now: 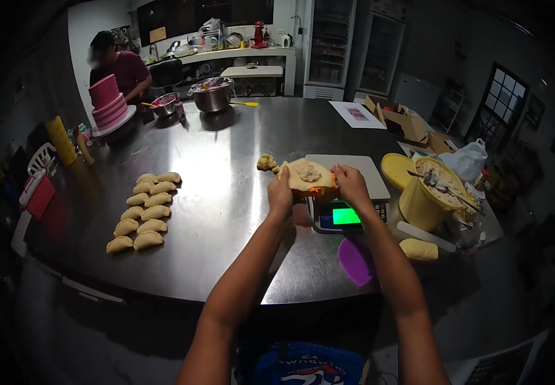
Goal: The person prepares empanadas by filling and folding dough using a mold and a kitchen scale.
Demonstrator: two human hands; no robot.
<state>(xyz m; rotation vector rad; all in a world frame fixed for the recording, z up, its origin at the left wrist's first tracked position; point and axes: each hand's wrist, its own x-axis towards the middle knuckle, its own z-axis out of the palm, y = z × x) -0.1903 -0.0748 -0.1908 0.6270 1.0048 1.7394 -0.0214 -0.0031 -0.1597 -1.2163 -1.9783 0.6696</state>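
My left hand [280, 192] and my right hand [350, 184] grip opposite sides of an orange dumpling press [316, 190]. A round sheet of dough [298, 178] lies on the press with a lump of filling [309, 172] at its middle. Both hands hold it just above a kitchen scale [345, 215] with a lit green display. A small scrap of dough [266, 162] lies on the steel table to the left of the press. Several folded pastries [144, 212] lie in two rows at the table's left.
A yellow tub of filling [428, 199] with a spoon stands at the right, with its lid [397, 169], a dough lump [418, 249] and a purple scraper [356, 260] nearby. Across the steel table [226, 192] a person [122, 67] works beside a pink tiered cake [108, 103] and metal bowls [212, 95].
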